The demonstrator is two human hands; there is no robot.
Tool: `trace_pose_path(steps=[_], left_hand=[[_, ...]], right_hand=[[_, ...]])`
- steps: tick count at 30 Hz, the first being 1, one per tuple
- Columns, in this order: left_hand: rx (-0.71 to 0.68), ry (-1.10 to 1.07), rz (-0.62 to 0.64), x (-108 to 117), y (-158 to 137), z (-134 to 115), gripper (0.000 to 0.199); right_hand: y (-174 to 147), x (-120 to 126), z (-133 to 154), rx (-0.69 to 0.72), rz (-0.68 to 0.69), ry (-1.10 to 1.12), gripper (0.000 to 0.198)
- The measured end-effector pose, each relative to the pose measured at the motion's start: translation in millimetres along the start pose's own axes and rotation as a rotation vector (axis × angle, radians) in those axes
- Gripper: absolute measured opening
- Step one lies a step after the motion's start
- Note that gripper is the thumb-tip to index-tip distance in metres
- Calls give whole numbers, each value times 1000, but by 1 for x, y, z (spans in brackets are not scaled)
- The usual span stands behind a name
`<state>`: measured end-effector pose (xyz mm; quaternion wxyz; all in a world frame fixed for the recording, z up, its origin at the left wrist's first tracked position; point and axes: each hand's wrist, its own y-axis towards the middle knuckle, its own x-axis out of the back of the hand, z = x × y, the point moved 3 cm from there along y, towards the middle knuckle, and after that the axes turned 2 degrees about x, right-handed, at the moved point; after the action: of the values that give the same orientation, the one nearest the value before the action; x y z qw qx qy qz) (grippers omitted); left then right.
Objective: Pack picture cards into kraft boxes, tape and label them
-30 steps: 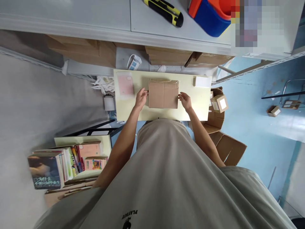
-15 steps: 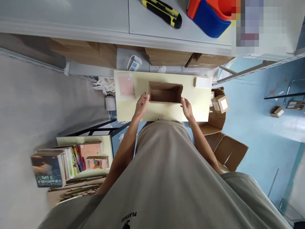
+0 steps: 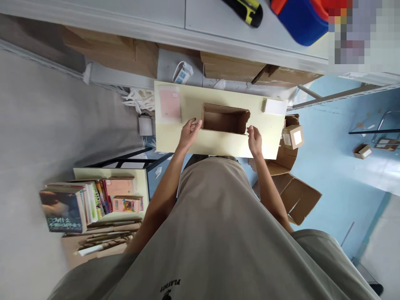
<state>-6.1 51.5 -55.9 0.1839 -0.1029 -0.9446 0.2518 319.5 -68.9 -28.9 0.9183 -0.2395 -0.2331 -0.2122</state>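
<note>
An open-topped cardboard box [image 3: 225, 131] stands on a pale yellow board [image 3: 170, 139] in front of me, and its inside looks bare. At the box's left edge is my left hand [image 3: 189, 133], its fingers apart and the tips by the front left corner. My right hand [image 3: 255, 139] is closed at the front right corner, thumb and fingertips pinched on the cardboard edge. Left of the box lies a pink booklet [image 3: 170, 104] in clear wrapping. A small white box [image 3: 275, 106] rests at the board's right end.
A grey shelf [image 3: 125, 21] crosses above, carrying a yellow-black utility knife [image 3: 254, 14] and a blue-red container [image 3: 303, 21]. Behind the board sit a power strip [image 3: 183, 73] and larger cartons [image 3: 233, 66]. Books [image 3: 65, 208] stand at lower left; opened cartons [image 3: 300, 198] lie right.
The view has shifted and turned slightly, so board and box appear further right. Both hands stay at the box's sides; the right fingers look more tightly closed at its corner.
</note>
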Motion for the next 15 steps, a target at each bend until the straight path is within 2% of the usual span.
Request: trace_pose_path(steps=[2, 4, 7, 9, 11, 13, 15], left_hand=[[-30, -37, -1, 8, 1, 11, 81], [-65, -41, -56, 26, 5, 25, 85], [-54, -21, -169, 65, 22, 52, 84], [-11, -1, -222, 92, 39, 70, 78], [27, 18, -264, 116, 60, 85, 69], [46, 43, -286, 131, 83, 95, 61], [60, 86, -270, 138, 107, 101, 54]], right_hand=[[-4, 3, 13, 123, -118, -38, 92], [-12, 0, 36, 250, -200, -82, 81], [-31, -28, 83, 430, -201, -131, 59], [-46, -65, 113, 516, -121, -139, 52], [-56, -116, 133, 556, 18, -123, 48], [-56, -176, 142, 541, 169, -93, 47], [-42, -236, 140, 472, 284, -81, 47]])
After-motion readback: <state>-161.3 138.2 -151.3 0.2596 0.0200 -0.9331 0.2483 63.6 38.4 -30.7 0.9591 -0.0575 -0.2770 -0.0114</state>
